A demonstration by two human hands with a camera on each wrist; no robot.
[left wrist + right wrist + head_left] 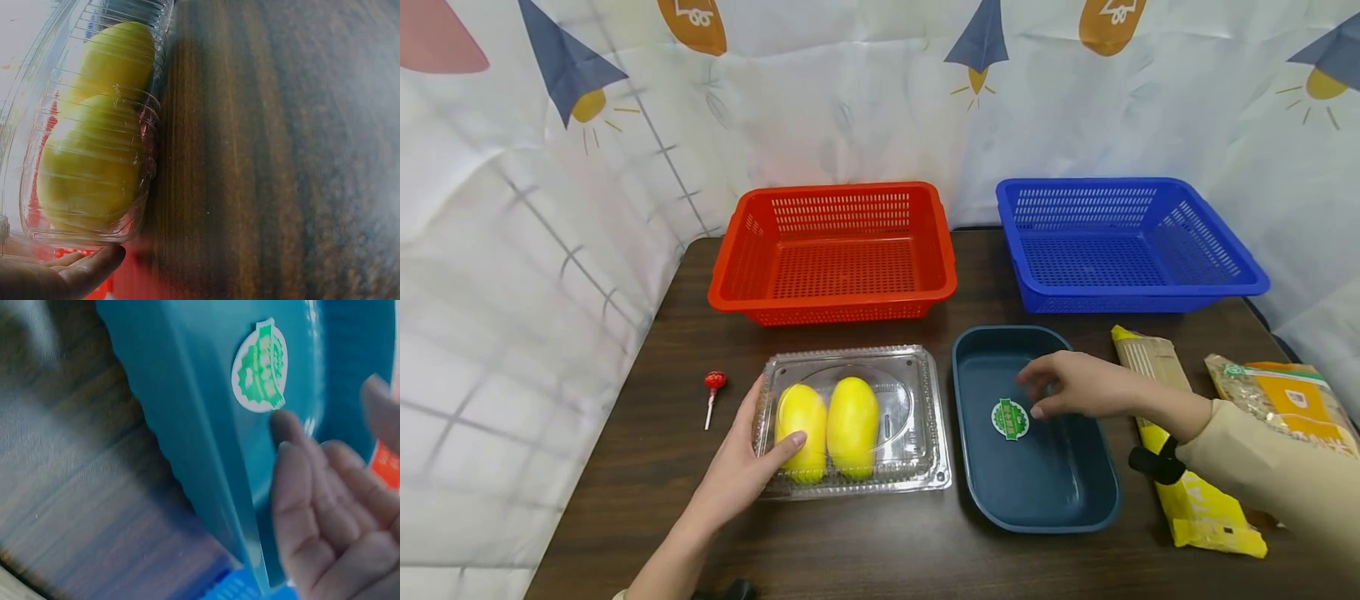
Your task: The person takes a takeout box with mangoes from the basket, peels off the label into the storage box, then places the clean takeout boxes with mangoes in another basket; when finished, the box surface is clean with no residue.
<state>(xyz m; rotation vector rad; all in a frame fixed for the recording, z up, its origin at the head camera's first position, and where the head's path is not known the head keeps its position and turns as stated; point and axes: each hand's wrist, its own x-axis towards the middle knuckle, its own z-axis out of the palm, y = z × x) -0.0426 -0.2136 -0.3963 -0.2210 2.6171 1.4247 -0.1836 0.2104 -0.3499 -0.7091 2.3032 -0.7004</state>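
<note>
A clear plastic clamshell box (906, 400) lies with its lid down in the middle of the table, two yellow mangoes (853, 429) visible inside its left half. My left hand (741, 467) grips the box's left end, thumb over the lid and fingers along the side; the left wrist view shows those fingers (78, 275) against the box end. Over the dark blue tray (1030, 504) hovers my right hand (1078, 385), fingers loosely bent around nothing. A green and white sticker (261, 367) marks the tray floor beside its fingertips.
Behind stand a red basket (831, 296) and a blue basket (1142, 292). A lollipop (715, 382) lies left of the box. Right of the tray are a yellow and brown packet (1210, 508) and an orange-labelled bag (1292, 400), partly under the right forearm. Printed cloth hangs behind.
</note>
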